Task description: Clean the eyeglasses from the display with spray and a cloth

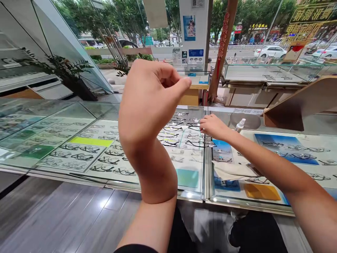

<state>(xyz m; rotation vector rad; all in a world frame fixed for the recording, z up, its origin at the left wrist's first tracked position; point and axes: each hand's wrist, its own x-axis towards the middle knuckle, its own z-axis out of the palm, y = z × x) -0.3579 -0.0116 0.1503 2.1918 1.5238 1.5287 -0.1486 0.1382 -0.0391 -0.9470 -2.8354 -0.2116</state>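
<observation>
Close in front of me, my left hand [147, 105] is raised with its wrist sharply bent. Its fingers curl in beside the thumb, and nothing shows in them. Farther off to the right, my right hand [214, 127] reaches low over the glass counter [207, 189]. Its fingertips close at the side of a dark pair of eyeglasses [193, 128]; the exact grip is too small to see clearly. Just nearer lies another black pair of eyeglasses [196, 143], with several more frames in rows to its left, partly hidden behind my left arm.
A white spray bottle [240, 125] stands beyond my right forearm. Below that forearm lies a beige cloth [233, 171]. Display cases with more eyeglasses [109, 160] run left. A wooden panel [300, 102] rises at the right, and a potted plant [76, 79] stands back left.
</observation>
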